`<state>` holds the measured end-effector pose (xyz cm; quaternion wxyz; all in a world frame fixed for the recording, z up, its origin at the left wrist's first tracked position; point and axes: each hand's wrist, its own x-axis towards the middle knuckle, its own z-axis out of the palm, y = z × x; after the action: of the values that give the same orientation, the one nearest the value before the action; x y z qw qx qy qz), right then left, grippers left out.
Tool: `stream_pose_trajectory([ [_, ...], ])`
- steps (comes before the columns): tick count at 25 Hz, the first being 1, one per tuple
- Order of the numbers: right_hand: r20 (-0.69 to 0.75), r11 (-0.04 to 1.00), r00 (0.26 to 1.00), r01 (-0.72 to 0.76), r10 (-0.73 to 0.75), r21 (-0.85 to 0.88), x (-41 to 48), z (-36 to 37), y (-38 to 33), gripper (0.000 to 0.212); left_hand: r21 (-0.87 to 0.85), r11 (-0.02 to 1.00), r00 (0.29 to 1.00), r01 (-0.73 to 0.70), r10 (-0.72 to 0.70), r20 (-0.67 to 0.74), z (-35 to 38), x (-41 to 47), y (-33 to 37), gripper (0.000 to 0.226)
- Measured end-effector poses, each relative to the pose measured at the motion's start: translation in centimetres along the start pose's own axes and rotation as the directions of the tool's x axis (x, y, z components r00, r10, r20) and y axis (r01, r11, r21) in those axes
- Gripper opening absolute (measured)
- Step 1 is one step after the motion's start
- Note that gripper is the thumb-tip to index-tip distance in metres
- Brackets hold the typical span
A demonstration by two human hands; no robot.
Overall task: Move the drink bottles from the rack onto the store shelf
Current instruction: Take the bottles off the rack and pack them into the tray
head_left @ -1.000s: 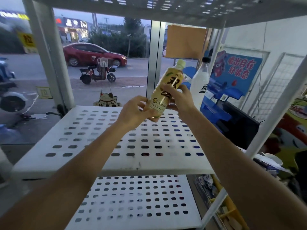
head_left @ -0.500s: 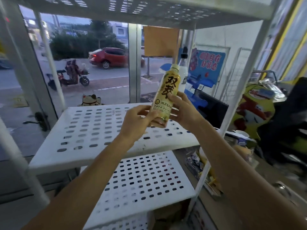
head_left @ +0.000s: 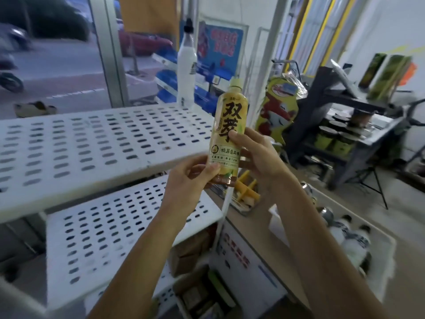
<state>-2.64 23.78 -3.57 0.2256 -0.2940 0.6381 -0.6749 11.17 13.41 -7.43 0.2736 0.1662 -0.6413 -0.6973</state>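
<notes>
A yellow tea bottle (head_left: 226,125) with large black characters is upright in the air, just off the right front corner of the white perforated store shelf (head_left: 96,143). My left hand (head_left: 190,178) grips its base and my right hand (head_left: 257,155) wraps its lower label. A white bottle with a black cap (head_left: 186,65) stands at the shelf's far right corner. At the lower right, a white rack (head_left: 381,249) holds several white bottles (head_left: 354,242) lying down.
A second perforated shelf (head_left: 119,226) sits below the first, with a white upright post (head_left: 266,56) at the right corner. Cardboard boxes (head_left: 197,293) sit on the floor. A dark table with jars (head_left: 345,134) stands at the right. A window lies behind.
My view has swung right and down, bringing the rack of white bottles into sight. The yellow bottle, still in both hands, has come back from over the shelf to beyond its front corner.
</notes>
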Motion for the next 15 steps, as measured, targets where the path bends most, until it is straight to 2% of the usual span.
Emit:
stream_pose_trajectory([
  [3, -0.122, 0.999, 0.991, -0.051, 0.052, 0.003, -3.8, -2.8, 2.2, 0.035, 0.114, 0.991, 0.994, 0.074, -0.082, 0.069, 2.6, -1.6, -2.4, 0.029],
  [7, -0.315, 0.992, 0.941, -0.114, 0.126, 0.058, -8.3, -6.2, 6.7, 0.029, 0.178, 0.977, 0.983, 0.113, -0.136, 0.125, 7.0, -4.9, -6.3, 0.026],
  [12, -0.438, 0.970, 0.865, -0.212, 0.243, 0.121, -12.3, -10.7, 10.8, 0.027, 0.218, 0.955, 0.939, 0.201, -0.251, 0.233, 11.7, -6.4, -10.4, 0.015],
  [15, -0.517, 0.967, 0.817, -0.225, 0.255, 0.121, -13.3, -14.3, 12.3, 0.037, 0.238, 0.939, 0.925, 0.247, -0.302, 0.232, 15.8, -6.9, -12.2, 0.022],
])
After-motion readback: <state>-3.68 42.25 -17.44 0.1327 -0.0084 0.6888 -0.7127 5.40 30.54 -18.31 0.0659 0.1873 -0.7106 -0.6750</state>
